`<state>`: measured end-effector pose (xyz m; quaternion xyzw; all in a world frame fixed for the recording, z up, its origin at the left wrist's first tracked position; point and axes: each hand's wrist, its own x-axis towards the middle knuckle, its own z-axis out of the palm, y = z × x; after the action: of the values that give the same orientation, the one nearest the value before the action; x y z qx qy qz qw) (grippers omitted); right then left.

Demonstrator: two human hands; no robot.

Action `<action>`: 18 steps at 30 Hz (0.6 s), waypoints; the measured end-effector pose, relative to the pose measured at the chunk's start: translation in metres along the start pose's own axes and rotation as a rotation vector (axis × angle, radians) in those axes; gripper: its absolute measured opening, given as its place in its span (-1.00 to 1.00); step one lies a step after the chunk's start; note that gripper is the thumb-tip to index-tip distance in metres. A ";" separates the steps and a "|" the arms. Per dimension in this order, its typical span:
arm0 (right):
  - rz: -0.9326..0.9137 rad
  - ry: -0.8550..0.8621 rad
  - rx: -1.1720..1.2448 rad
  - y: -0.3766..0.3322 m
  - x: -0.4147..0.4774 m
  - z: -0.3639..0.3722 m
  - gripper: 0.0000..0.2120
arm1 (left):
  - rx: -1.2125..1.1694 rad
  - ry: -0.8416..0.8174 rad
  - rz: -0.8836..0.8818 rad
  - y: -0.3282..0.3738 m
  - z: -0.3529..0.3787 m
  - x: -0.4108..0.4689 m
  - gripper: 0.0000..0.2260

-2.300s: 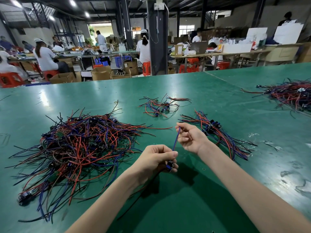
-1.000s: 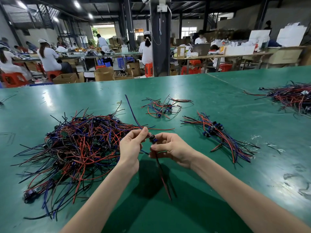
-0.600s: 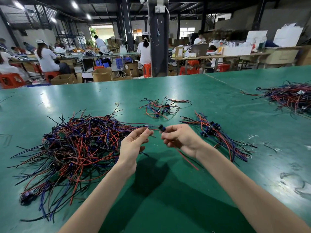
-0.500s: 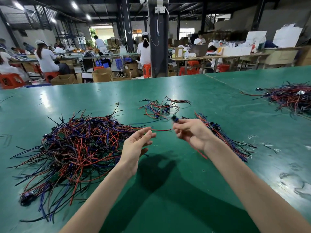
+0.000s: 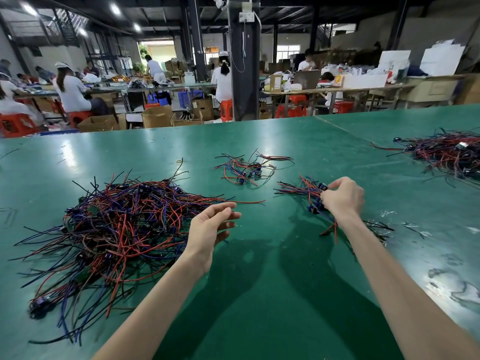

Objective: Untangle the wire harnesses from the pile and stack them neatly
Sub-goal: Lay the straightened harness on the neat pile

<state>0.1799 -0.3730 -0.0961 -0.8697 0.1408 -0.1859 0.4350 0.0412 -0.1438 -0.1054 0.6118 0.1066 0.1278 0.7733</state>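
We are holding our left hand (image 5: pixel 211 227) out, fingers loose and empty, just beside the big tangled pile (image 5: pixel 117 224). Our right hand (image 5: pixel 342 197) is pinching a wire harness (image 5: pixel 322 187), by its end we think, right on the tidy stack (image 5: pixel 298 189).

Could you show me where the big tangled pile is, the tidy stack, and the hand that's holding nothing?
Tangled pile (image 5: pixel 117 229): head view, middle of the red and blue knot.
Tidy stack (image 5: pixel 298 187): head view, its loose wire ends.
Left hand (image 5: pixel 207 227): head view, middle of the hand.
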 end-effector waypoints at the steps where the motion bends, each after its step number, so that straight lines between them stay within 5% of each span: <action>1: -0.032 0.031 -0.039 0.000 -0.001 0.000 -0.79 | -0.003 0.007 0.003 0.000 0.000 0.000 -0.86; 13: -0.290 0.090 -0.356 0.007 -0.003 -0.003 -0.69 | 0.196 -0.066 0.200 -0.006 0.011 -0.005 -0.85; 18: -0.468 -0.107 -0.553 0.011 -0.002 0.004 -0.54 | 0.258 -0.109 0.221 -0.009 0.012 -0.007 -0.84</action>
<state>0.1790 -0.3754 -0.1079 -0.9716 -0.0399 -0.1894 0.1360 0.0388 -0.1592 -0.1110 0.7198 0.0120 0.1640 0.6744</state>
